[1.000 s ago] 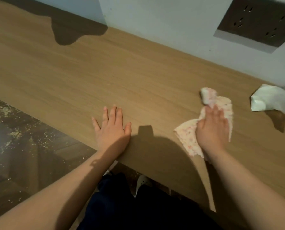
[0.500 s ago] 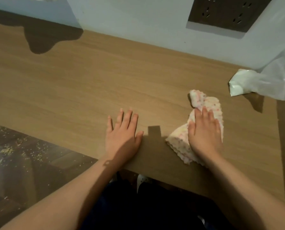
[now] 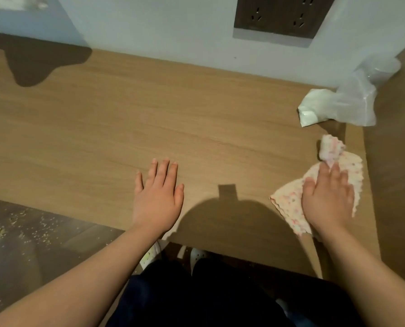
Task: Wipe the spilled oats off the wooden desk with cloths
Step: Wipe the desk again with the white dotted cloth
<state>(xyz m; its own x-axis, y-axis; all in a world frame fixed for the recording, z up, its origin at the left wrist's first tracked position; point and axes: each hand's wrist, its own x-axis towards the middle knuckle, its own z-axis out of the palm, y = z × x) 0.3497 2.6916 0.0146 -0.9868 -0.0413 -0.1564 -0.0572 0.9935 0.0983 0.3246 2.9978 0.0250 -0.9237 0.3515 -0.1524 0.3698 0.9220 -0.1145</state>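
A light wooden desk (image 3: 149,119) fills the middle of the view. My right hand (image 3: 327,197) lies flat, fingers straight, pressing a speckled pink-and-white cloth (image 3: 288,206) onto the desk near its right end. My left hand (image 3: 156,197) rests palm down with spread fingers near the front edge and holds nothing. No oats show on the desk top. Scattered oats (image 3: 15,227) lie on the dark floor at the lower left.
A clear plastic bag (image 3: 338,107) with white contents lies at the back right corner. A wall (image 3: 161,24) with a dark socket panel (image 3: 281,15) runs behind the desk. A wooden side panel (image 3: 394,161) bounds the right. My legs and white shoes (image 3: 196,256) are below the front edge.
My right hand has slid the cloth rightward along the desk toward the side panel and the bag. My left hand has stayed flat on the desk.
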